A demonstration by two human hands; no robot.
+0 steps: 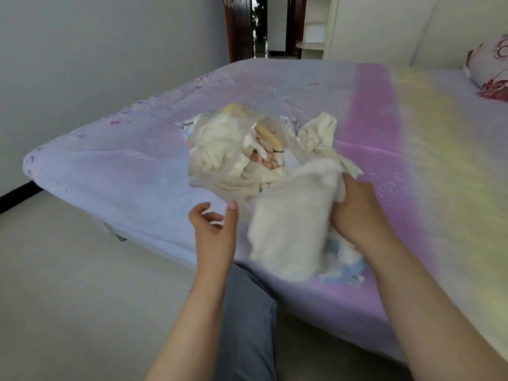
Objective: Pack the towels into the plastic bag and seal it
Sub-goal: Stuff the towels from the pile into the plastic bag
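Observation:
A clear plastic bag (pixel 217 160) lies open on the bed, with several cream and pink towels stuffed inside it. My right hand (pixel 357 213) grips a blurred cream towel (pixel 288 229) that hangs just in front of the bag's mouth. Empty, with its fingers loosely spread, my left hand (pixel 217 232) hovers to the left of that towel, near the bag's front edge. Another cream towel (pixel 321 133) lies crumpled to the right of the bag. A white and blue cloth (pixel 346 268) lies under the held towel, partly hidden.
The bed's pastel sheet (pixel 123 166) runs lilac to pink and yellow, its corner at the left above a pale floor. A floral pillow (pixel 492 67) sits at the far right. My knee in grey jeans (pixel 247 312) is against the bed's edge.

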